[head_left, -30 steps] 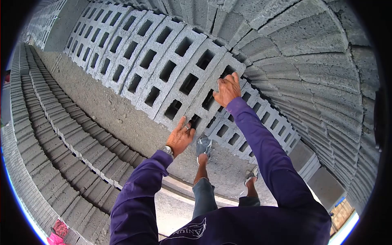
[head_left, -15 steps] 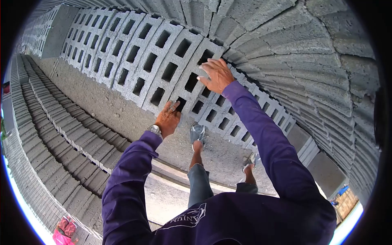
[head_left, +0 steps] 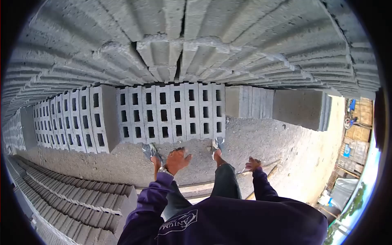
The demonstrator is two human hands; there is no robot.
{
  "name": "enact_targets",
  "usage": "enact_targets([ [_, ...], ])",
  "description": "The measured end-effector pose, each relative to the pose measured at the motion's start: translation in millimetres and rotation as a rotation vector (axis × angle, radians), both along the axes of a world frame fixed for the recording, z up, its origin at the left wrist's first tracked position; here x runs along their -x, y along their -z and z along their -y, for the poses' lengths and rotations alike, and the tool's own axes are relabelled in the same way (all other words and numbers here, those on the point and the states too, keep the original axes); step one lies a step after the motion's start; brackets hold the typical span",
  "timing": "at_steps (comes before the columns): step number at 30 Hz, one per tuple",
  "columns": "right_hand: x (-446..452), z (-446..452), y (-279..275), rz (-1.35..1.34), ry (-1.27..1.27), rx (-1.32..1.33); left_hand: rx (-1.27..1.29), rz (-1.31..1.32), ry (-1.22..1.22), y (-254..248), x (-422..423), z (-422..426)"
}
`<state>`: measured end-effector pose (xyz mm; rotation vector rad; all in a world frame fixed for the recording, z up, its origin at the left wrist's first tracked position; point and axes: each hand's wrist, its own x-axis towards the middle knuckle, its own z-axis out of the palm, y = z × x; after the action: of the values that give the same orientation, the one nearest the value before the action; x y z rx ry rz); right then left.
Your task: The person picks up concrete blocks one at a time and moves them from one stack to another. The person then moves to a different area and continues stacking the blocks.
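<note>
My left hand [head_left: 177, 161], with a watch at its wrist, hovers just in front of a row of hollow concrete blocks [head_left: 171, 112]. Its thumb stands apart from loosely bent fingers and nothing is in it. Lower and to the right, away from the blocks, my right hand [head_left: 253, 164] hangs over the ground with its fingers apart, also holding nothing. The blocks stand side by side with their holes facing me, three to a block.
A high wall of stacked blocks [head_left: 175, 53] rises behind the row. More blocks [head_left: 69, 120] stand to the left, and plain-sided ones [head_left: 300, 108] to the right. Long block stacks [head_left: 77, 196] lie at lower left. Wooden strips [head_left: 192, 188] lie on the ground near my legs.
Both hands have come away from the block row, where their fingers were at the holes. They are lower now, the right one far down to the side. My view has turned.
</note>
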<state>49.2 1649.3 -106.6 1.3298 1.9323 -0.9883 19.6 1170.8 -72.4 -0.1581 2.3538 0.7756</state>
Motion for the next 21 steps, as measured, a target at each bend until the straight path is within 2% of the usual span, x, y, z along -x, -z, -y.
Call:
enact_targets([
  [1, 15.9, -39.2, -27.0, -0.129, 0.240, 0.073, -0.101, -0.026, 0.007, -6.1, 16.9, -36.1],
  [2, 43.3, -53.6, -65.9, -0.242, 0.275, -0.058, -0.200, -0.044, 0.014, -12.1, 31.8, -69.9],
  [3, 64.8, -78.5, -96.0, -0.369, 0.382, -0.012, -0.197, -0.054, 0.057, -15.3, 48.0, -101.7],
  [5, 113.5, -106.8, -152.5, -0.650, 0.544, 0.057, -0.519, -0.186, -0.035, -17.7, 87.5, -164.8],
  [7, 158.7, -125.1, -195.7, -0.820, 0.660, 0.128, -0.593, -0.263, -0.033, -57.6, 142.6, -221.9],
  [8, 178.6, -131.9, -207.5, -0.878, 0.715, 0.177, -0.676, -0.367, -0.083, -67.4, 167.4, -251.9],
  [9, 193.9, -143.8, -206.1, -0.887, 0.741, 0.189, -0.775, -0.301, -0.133, -77.5, 196.0, -280.9],
  [10, 206.0, -155.2, -203.5, -0.934, 0.781, 0.239, -0.927, -0.375, -0.171, -77.7, 221.0, -311.2],
  [12, 214.4, -160.0, -200.7, -0.979, 0.865, 0.302, -0.882, -0.448, -0.115, -139.1, 276.5, -363.4],
  [14, 218.5, -142.8, -210.7, -0.993, 0.999, 0.397, -0.897, -0.660, -0.050, -156.2, 322.8, -418.0],
  [16, 217.7, -142.0, -205.1, -1.034, 1.082, 0.444, -0.785, -0.742, -0.010, -193.2, 353.2, -457.2],
  [17, 218.3, -142.8, -202.1, -1.070, 1.151, 0.477, -0.771, -0.741, 0.000, -201.4, 366.5, -471.4],
  [19, 223.4, -149.3, -205.3, -1.068, 1.138, 0.493, -0.690, -0.486, 0.023, -211.6, 388.7, -493.3],
  [21, 223.6, -157.5, -204.8, -1.036, 1.190, 0.470, -0.654, -0.435, 0.071, -217.0, 402.8, -501.2],
])
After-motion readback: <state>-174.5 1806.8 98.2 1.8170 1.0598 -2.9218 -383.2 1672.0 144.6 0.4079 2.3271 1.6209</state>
